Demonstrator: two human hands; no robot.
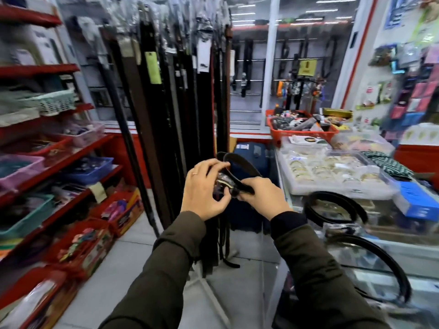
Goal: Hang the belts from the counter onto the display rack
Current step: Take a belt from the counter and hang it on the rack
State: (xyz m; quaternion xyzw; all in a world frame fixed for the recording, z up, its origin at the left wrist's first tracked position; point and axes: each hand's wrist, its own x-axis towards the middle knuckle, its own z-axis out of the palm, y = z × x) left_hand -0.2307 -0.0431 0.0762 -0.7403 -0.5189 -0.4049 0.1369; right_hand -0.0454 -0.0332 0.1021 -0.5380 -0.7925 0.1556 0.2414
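Left hand (204,188): raised in front of the chest, back toward the camera, fingers curled over the top of a held item, thumb below, ring on one finger.
Right hand (263,195): level with the left and just beside it, knuckles up, fingers pinched closed.
Forearms: both sleeved, angled inward, converging at the hands.

The glass bench (392,248) on the right carries two coiled black belts (332,207), one behind the other, a clear tray of bangles (332,172), a blue box (418,203) and, at the far end, a red basket (301,131) of goods
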